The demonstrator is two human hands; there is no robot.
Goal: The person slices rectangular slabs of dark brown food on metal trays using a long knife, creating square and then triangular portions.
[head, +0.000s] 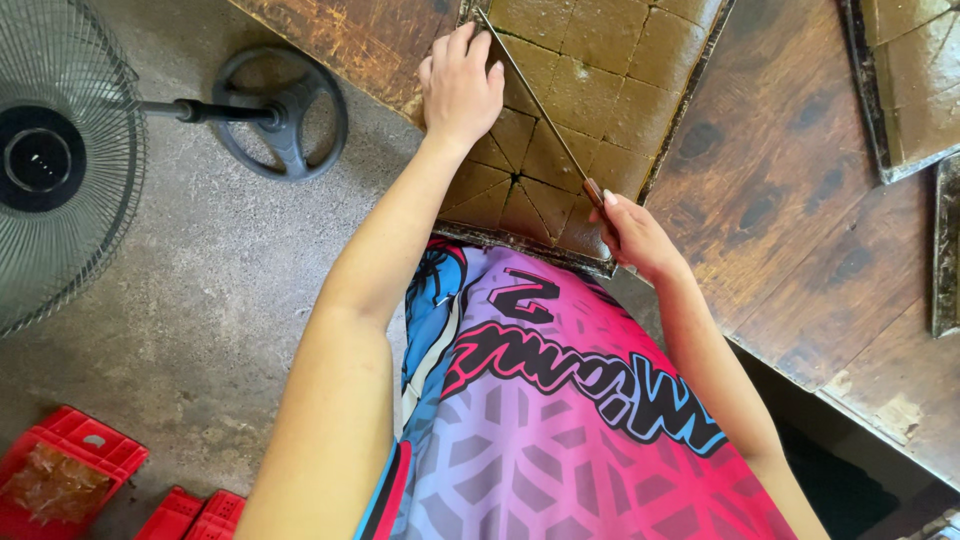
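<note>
Because the long thin knife is drawn across the tray of brown slab cake towards the left hand, a slip or a sudden release of the blade is judged the chief hazard — the fingers resting at the upper edge of the tray lie just beside the cutting line. A wavering stroke would also be likely to yield uneven squares, since the earlier cuts near the tray's lower corner already run at a slant. The right hand, at centre frame, is seen clenched around the knife's dark handle, the blade reaching up and left over the cake. The left hand is laid flat and spread on the cake's surface, grasping nothing. The tray sits on a stained wooden table in the upper centre; further trays lie at upper right — a pedestal fan stands at left.
</note>
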